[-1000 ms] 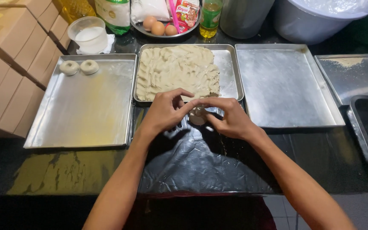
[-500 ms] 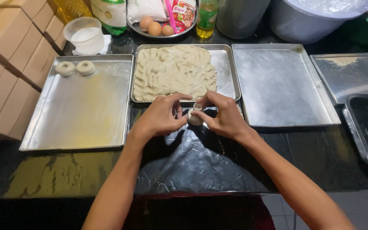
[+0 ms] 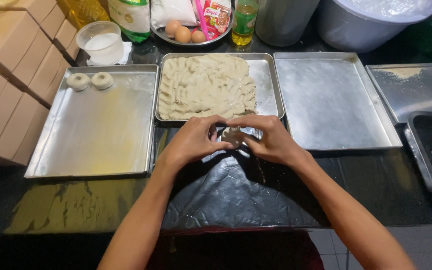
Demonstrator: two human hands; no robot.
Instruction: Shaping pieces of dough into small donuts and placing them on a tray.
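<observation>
Left hand (image 3: 193, 142) & right hand (image 3: 271, 140) w/ fingers clamped on small dough lump (image 3: 231, 135), above black plastic sheet (image 3: 236, 195), dough tray (image 3: 268, 85) just behind

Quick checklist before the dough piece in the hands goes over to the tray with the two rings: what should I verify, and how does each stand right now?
1. Dough piece held by both hands: ok, left hand and right hand close around it above the dark plastic sheet.
2. Piece fully shaped into a ring: cannot tell, the fingers hide most of it.
3. Free room on the left tray: ok, only two dough rings lie at its far corner.
4. Dough left in the middle tray: ok, the dough slab covers most of it.
5. Path leftward to the tray: ok, nothing stands in between.
</observation>
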